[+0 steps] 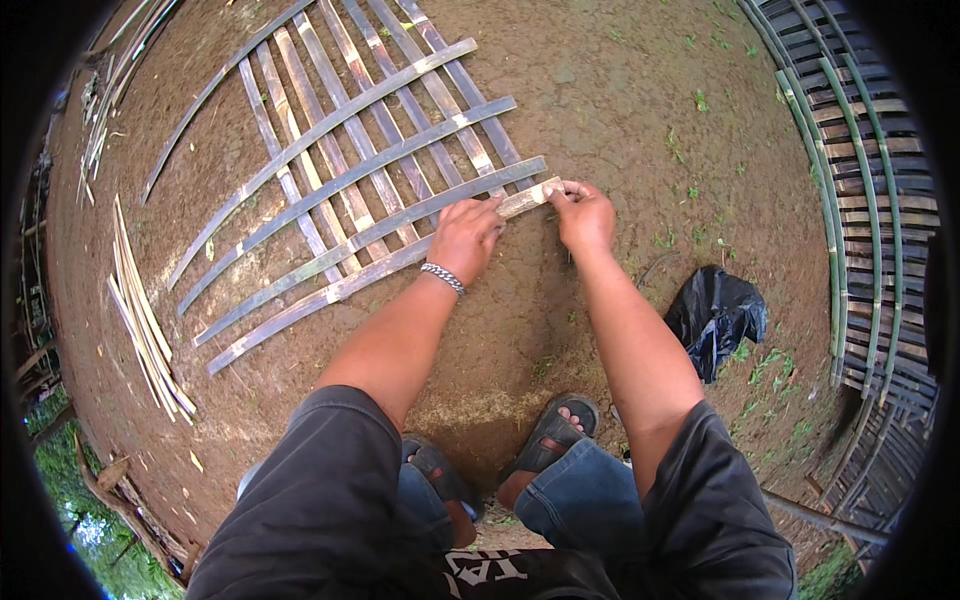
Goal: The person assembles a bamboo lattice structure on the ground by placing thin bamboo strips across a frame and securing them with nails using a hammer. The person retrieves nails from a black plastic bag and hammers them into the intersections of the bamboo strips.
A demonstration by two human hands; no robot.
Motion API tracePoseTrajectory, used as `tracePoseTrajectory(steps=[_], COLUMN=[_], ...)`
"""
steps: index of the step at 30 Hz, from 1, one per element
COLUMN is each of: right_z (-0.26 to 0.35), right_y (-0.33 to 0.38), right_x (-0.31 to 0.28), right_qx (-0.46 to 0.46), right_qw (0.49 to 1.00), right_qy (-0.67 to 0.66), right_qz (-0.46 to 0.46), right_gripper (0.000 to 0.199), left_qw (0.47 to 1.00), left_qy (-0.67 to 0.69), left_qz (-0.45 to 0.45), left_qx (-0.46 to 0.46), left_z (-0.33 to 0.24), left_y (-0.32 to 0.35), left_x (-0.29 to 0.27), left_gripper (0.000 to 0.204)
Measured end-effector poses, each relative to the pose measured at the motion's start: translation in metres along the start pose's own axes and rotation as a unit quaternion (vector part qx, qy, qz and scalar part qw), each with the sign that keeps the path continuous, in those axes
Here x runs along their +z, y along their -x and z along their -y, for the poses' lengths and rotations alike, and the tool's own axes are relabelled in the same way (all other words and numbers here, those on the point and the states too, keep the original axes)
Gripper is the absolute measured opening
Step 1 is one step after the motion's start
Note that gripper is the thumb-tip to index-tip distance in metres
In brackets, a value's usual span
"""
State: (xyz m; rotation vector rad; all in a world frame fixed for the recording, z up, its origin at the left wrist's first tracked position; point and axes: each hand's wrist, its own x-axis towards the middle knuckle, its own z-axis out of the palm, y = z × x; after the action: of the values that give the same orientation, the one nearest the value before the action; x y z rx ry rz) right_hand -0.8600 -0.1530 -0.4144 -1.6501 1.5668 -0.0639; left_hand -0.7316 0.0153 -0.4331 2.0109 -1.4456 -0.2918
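A lattice of flat bamboo slats (375, 163) lies on the ground ahead of me, long slats crossing over shorter ones. The nearest long bamboo slat (290, 312) runs under both my hands. With its fingers curled down, my left hand (466, 236) grips that slat towards its right part; a chain bracelet (443, 278) circles the wrist. At the slat's pale right end, my right hand (585, 214) pinches it between thumb and fingers. The undersides of my fingers are hidden.
Loose pale bamboo strips (146, 315) lie at the left, with another bundle (118, 95) farther off. A crumpled black plastic bag (716, 318) rests right of my right forearm. Finished-looking slatted bamboo panels (868, 215) stand along the right. My sandalled feet (553, 432) are close below.
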Motion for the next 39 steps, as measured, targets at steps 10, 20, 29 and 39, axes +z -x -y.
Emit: tracePoseTrajectory(steps=[10,20,29,39], right_z=[0.005,0.024,0.020,0.021], right_y=[0.011,-0.011,-0.021,-0.022], right_x=[-0.021,-0.025,-0.021,-0.021], right_qx=[-0.286,-0.340,-0.343,-0.335], right_qw=[0.939,0.899,0.908,0.915], right_qy=[0.188,0.265,0.217,0.188], right_qz=[-0.015,0.075,0.103,0.127], right_gripper=[0.052,0.044,0.045,0.043], left_qw=[1.000,1.000,1.000,0.999], left_qy=[-0.004,0.010,-0.020,-0.026], left_qz=[0.013,0.001,0.000,0.036], left_qx=[0.003,0.003,0.005,-0.031], left_z=[0.006,0.006,0.004,0.001], left_y=[0.002,0.001,0.003,0.007], left_x=[0.002,0.001,0.001,0.006], left_gripper=[0.017,0.019,0.018,0.018])
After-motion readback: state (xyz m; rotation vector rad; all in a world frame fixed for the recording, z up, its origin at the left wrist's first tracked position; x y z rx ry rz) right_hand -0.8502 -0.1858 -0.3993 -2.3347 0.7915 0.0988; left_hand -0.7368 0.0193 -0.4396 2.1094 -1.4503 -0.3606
